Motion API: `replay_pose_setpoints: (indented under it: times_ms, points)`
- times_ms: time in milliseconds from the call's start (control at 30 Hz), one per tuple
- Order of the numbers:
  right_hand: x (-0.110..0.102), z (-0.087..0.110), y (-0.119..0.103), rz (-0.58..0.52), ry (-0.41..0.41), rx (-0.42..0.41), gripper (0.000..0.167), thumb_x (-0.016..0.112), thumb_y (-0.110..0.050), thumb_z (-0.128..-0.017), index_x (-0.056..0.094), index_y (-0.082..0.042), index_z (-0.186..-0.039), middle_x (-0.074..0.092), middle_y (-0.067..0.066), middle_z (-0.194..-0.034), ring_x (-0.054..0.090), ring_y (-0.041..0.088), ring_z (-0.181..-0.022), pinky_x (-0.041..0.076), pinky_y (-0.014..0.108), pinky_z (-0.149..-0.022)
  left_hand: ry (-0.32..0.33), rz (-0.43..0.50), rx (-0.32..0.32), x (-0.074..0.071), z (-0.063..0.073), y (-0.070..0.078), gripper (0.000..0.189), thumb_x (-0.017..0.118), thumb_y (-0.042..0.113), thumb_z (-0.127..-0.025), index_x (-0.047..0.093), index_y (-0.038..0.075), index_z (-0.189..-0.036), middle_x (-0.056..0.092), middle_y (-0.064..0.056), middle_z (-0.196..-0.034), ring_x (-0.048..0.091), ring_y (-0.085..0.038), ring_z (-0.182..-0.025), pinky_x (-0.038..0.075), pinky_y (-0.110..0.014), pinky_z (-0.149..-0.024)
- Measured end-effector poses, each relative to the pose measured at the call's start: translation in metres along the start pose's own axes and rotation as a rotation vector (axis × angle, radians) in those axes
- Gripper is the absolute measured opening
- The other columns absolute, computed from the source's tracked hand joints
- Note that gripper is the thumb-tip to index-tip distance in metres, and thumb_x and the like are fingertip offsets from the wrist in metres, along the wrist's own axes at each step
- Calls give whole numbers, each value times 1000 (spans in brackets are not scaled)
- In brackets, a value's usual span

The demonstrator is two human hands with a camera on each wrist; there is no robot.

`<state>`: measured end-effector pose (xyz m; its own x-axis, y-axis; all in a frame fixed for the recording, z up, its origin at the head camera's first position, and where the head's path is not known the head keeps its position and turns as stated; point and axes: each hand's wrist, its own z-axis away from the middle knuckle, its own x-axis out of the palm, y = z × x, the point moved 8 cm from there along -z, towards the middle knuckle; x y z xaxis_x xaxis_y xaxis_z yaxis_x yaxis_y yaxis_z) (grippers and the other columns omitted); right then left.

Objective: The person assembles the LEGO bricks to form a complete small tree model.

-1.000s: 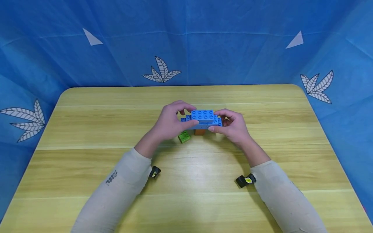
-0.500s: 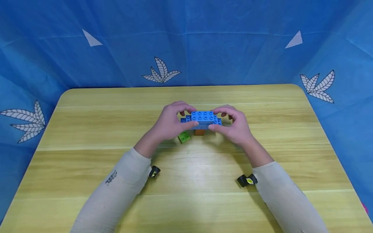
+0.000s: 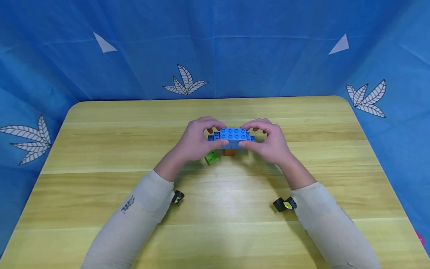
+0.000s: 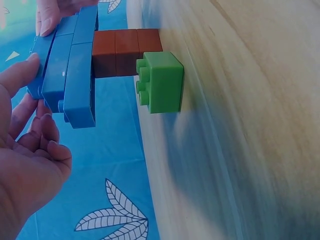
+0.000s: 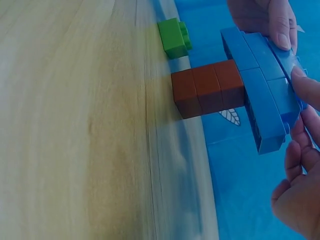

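Observation:
A blue building brick with two rows of studs (image 3: 233, 133) tops a stepped stack. My left hand (image 3: 196, 140) pinches its left end between thumb and fingers, while my right hand (image 3: 270, 144) pinches the right end. A thin dark line runs between this brick and the wider blue layer (image 4: 56, 67) under it; whether they are fully joined I cannot tell. The widest blue layer (image 5: 261, 111) lies lowest of the three. Beneath it, a column of reddish-brown bricks (image 5: 207, 89) stands upright on the table.
A small green brick (image 3: 212, 158) stands on the wooden table (image 3: 215, 224), just left of the brown column and apart from it. Blue cloth (image 3: 215, 48) with leaf prints hangs behind the table. Black wrist cameras (image 3: 282, 204) jut inward from both sleeves.
My right hand has shifted slightly up and to the left, its fingers and thumb coming onto the top brick's right end. My left hand stays at the left end.

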<state>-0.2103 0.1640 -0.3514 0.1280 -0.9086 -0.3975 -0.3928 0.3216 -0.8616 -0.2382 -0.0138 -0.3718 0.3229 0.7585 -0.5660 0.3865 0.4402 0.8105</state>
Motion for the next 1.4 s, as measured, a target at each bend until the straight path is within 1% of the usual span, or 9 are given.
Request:
replay_pose_setpoints:
  times_ms: [167,433,600,633,767,867,1033,1167,1400]
  points:
    - [0,-1,-1,9,1,4,30,82,9,-76,72,6,-103,69,20,-101,51,22,-94,37,44,-81,1,6,11,-1,0,0,35,84,22,-84,73,11,-115,64,4,-106,51,-18,-92,44,-34,-70]
    - [2,-3,0,8,9,32,29,83,9,-75,72,8,-101,69,21,-101,52,24,-93,36,44,-79,2,-17,-7,-1,2,-3,35,83,25,-84,74,13,-115,63,7,-104,50,-15,-90,44,-33,-68]
    - [4,-3,0,11,14,26,29,84,9,-74,72,8,-101,69,21,-100,53,33,-94,38,43,-80,10,-30,12,0,3,-2,36,83,26,-84,73,11,-116,64,6,-106,51,-16,-88,44,-32,-67]
    - [4,-3,5,12,18,21,30,84,8,-74,72,7,-102,69,19,-100,53,34,-94,38,43,-80,12,-30,18,0,3,-2,37,83,26,-85,73,11,-117,64,5,-106,51,-16,-88,45,-32,-67]
    - [3,-2,3,0,28,12,31,84,9,-74,72,7,-102,69,20,-100,52,40,-92,36,46,-77,13,-32,15,1,4,-1,38,82,27,-86,72,11,-118,64,5,-107,51,-15,-87,46,-32,-65]
    - [4,-1,-2,-7,34,16,30,83,10,-75,71,9,-102,68,22,-99,51,40,-91,34,49,-74,17,-35,5,1,4,-2,38,82,27,-86,71,11,-119,64,5,-108,52,-15,-88,46,-31,-67]
    - [4,2,5,-19,46,22,32,83,10,-74,70,9,-104,68,23,-100,50,39,-89,32,49,-73,19,-49,7,2,6,-3,39,82,28,-86,71,12,-120,64,5,-110,52,-15,-92,47,-33,-74]
    - [4,5,11,-51,55,22,35,82,12,-73,70,10,-106,67,25,-103,50,35,-88,32,50,-72,17,-40,16,1,7,-3,42,83,29,-84,71,11,-121,64,4,-112,52,-17,-95,47,-39,-80]
    - [5,6,16,-71,52,31,37,82,13,-73,69,11,-108,66,24,-106,50,29,-88,33,50,-72,24,-11,-36,-7,13,-15,49,88,22,-79,70,12,-123,64,5,-115,54,-25,-103,48,-39,-80]
